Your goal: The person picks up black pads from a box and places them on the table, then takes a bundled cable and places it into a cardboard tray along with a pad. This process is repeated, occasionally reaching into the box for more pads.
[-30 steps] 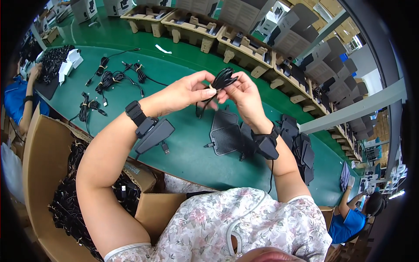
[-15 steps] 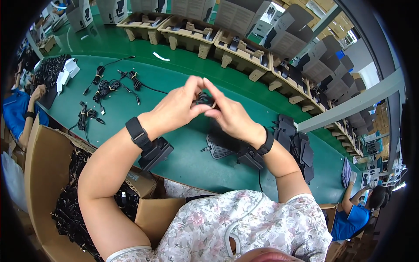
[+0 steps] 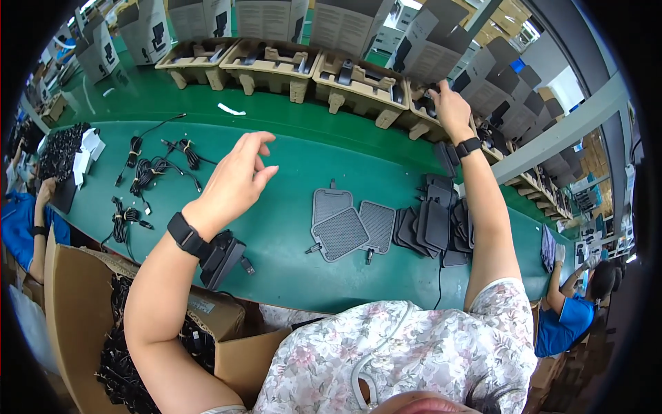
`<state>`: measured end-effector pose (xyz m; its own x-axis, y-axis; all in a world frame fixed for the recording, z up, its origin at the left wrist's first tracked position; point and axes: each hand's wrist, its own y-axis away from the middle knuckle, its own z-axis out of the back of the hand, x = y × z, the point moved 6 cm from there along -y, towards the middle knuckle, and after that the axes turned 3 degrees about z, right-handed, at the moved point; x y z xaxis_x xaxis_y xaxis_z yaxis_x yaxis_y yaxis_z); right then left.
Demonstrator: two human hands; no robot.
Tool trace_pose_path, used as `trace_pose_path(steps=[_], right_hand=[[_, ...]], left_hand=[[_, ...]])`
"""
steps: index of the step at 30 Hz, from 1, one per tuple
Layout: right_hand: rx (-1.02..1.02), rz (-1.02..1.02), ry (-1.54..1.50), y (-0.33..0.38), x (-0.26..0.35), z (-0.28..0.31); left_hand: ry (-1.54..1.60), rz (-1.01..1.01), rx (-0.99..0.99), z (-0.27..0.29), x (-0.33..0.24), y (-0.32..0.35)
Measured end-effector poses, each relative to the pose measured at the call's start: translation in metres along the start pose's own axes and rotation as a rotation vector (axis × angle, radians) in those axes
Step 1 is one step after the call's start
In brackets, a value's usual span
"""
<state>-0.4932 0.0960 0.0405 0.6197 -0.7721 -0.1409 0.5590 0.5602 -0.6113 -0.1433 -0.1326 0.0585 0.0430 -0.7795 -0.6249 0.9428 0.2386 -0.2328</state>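
A long green worktable (image 3: 289, 172) runs from the left edge of the view to the right. Along its far edge stands a row of moulded pulp trays (image 3: 276, 65), each holding dark parts, with grey cartons (image 3: 269, 17) upright behind them.

At the near left corner sits an open cardboard box (image 3: 76, 297) filled with a tangle of black cables (image 3: 121, 359).

Near the middle of the table, toward its near edge, lie 3 flat grey mesh pads (image 3: 341, 231), just beside one another and partly overlapping. Right of them a stack of similar dark pads (image 3: 434, 221) is piled unevenly.

Toward the left end of the table several bundled black cords (image 3: 148, 172) lie apart from each other.

The left hand (image 3: 238, 179) hovers above the table's middle, fingers loosely spread and curled, gripping nothing; a black wristband (image 3: 185, 234) with a dark device sits on that wrist.

The right hand (image 3: 448, 107) reaches to the far edge, its fingers closed on a small dark part (image 3: 429, 103) at the tray (image 3: 420, 114) there; what exactly that part is cannot be told. A black watch (image 3: 469, 146) is on that wrist.

A small white scrap (image 3: 231, 109) lies near the far edge.

Other people in blue sit at the left and right ends of the table.
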Motion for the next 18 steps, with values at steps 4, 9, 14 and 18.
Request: trace_pose_path(steps=[4,9,14,18], right_hand=[[0.073,0.155,0.166,-0.004,-0.006,-0.027],[0.041,0.424,0.325,-0.023,0.001,-0.044],[0.268,0.330,0.376,-0.039,0.011,-0.072],[0.375,-0.072,0.005,-0.040,0.011,-0.086]], left_hand=[[-0.020,0.015,0.002,0.000,0.007,0.001],[-0.033,0.011,0.027,-0.003,0.009,-0.001],[-0.031,0.038,0.053,-0.004,0.013,0.001],[-0.032,0.057,0.071,-0.005,0.018,0.002]])
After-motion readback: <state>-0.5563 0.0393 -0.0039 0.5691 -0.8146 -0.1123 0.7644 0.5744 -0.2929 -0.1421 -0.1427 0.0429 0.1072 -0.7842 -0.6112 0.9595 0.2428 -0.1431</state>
